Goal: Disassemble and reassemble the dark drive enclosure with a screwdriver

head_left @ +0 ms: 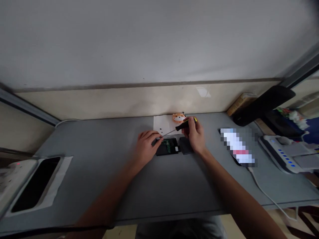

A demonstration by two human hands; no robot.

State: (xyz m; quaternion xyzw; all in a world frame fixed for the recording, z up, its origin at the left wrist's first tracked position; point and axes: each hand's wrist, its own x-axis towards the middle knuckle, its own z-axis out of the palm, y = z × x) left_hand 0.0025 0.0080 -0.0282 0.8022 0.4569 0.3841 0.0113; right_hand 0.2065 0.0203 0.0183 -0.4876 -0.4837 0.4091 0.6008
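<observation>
**Desk lot: opened casing, hand tool and surrounding items**

1. Small black casing (168, 147) with a green circuit board showing inside. It is lying flat on the grey desk (159, 192), at the centre of our view. Our left hand (146, 146) is sitting at its 9 o'clock end with the fingers curled shut on that edge. We judge the hand is steadying the casing so it does not slide under the tool.

2. Black-and-yellow-handled screwdriver (183, 125). Our right hand (195, 134) is gripping the handle with its fingers closed round it, at 1 o'clock from the casing. The thin shaft is slanting down towards 8 o'clock, and its tip is arriving near our left fingertips. The tilt seems chosen to keep the board in sight.

3. Flat black cover piece (185, 146), lying just beside the casing at 3 o'clock and partly under our right wrist.

4. White paper sheet (161, 124) at 12 o'clock, near the wall, with an orange animal figurine (178, 117) on its far corner.

5. Blurred flat object (238, 147) at 3 o'clock, well apart. Beyond it there is a white unit with blue lights (284, 154), and a white cable (264, 192) is trailing off the desk edge.

6. White tray with a black slot (37, 184) at 8 o'clock, far off.

Nothing is crowding the casing except the cover piece.
</observation>
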